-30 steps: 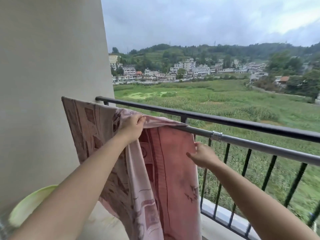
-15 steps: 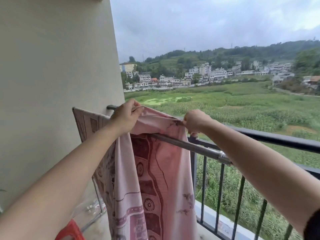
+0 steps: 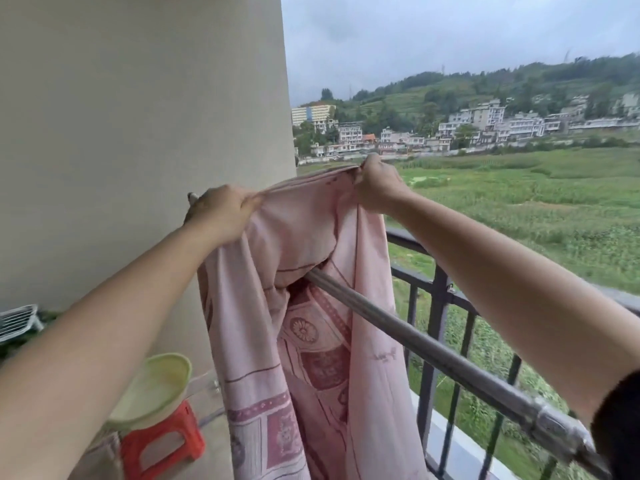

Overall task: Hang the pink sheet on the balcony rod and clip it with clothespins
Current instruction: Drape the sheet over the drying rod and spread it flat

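Note:
The pink sheet, patterned with darker pink borders and medallions, hangs over the silver balcony rod near the wall. My left hand is shut on the sheet's top edge at the left. My right hand is shut on the same edge further right, lifting it above the rod. The edge is stretched taut between both hands. The rod's left part is hidden under the cloth. No clothespins are visible.
A black metal railing runs behind the rod. The beige wall stands at the left. Below sit a pale green basin on a red plastic stool. A white rack shows at the far left.
Both hands have raised the sheet's top edge higher above the rod and pulled it taut. The view has shifted left and down, bringing the basin and stool into sight.

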A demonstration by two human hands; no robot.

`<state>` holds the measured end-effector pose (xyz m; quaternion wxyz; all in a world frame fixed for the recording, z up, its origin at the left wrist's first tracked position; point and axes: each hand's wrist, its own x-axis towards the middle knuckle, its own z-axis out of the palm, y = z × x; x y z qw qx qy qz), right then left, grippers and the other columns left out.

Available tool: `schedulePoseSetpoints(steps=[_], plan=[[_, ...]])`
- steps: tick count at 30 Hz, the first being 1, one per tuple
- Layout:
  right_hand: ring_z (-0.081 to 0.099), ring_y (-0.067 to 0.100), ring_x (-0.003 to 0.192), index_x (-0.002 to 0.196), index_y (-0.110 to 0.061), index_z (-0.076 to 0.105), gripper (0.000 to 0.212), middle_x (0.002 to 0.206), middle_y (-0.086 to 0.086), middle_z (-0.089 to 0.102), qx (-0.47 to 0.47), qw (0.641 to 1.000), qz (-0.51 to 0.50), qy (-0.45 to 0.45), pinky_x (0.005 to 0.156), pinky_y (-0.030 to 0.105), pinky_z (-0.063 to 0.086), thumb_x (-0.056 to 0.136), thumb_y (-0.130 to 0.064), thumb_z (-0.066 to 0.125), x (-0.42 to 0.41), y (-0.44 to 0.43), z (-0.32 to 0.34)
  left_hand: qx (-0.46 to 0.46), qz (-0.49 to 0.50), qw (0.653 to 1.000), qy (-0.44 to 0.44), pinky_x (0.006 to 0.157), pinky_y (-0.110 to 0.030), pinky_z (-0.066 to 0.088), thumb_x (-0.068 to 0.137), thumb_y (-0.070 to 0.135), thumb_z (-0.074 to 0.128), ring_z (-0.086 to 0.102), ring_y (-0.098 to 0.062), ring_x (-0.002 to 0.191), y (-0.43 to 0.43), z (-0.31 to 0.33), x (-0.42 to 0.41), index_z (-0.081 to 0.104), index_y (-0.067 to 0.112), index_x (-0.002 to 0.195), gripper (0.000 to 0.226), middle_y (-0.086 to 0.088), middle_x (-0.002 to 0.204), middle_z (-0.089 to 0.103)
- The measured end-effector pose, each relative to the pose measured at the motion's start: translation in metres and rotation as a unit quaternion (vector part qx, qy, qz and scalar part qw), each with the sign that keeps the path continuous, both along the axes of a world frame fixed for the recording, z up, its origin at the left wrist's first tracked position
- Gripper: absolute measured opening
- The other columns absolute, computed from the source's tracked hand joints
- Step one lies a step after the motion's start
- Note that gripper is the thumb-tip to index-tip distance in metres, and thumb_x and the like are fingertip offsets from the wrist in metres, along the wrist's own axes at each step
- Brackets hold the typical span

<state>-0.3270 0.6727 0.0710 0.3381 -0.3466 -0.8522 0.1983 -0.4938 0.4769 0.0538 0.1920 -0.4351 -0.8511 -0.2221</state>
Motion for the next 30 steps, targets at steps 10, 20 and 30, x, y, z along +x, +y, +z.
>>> schedulePoseSetpoints(steps=[10,20,30], plan=[[0.053,0.028,0.086,0.100,-0.017,0.041,0.008,0.106,0.013,0.062,0.122,0.988,0.076,0.049,0.073,0.041,0.043,0.103,-0.022,0.036,-0.154,0.025,-0.023,0.189,0.061,0.961,-0.191,0.066,-0.038,0.059,0.099,0.033,0.042,0.072,-0.028,0.061,0.033,-0.009,-0.159,0.063,0.011,0.079,0.037,-0.009,0.064,0.072],[0.064,0.025,0.106,0.111,-0.018,0.061,0.024,0.125,0.010,0.062,-0.053,0.890,0.206,-0.403,0.086,0.039,0.058,0.102,-0.006,0.042,-0.239,0.052,-0.083,0.130,-0.001,0.947,-0.294,0.115,-0.043,0.028,0.091,0.064,0.044,0.031,-0.035,0.143,0.062,-0.131,-0.223,0.000,0.017,0.156,0.091,-0.016,0.160,0.025],[0.072,0.020,0.084,0.105,-0.020,0.065,0.033,0.098,0.007,0.071,-0.192,0.910,0.207,-0.302,0.065,0.029,0.061,0.102,-0.046,0.045,-0.188,0.034,-0.055,0.218,-0.230,0.948,0.030,0.075,-0.045,0.054,0.084,0.032,0.076,0.063,-0.019,0.089,0.050,-0.177,-0.134,0.075,0.017,0.096,0.019,0.000,0.095,0.066]])
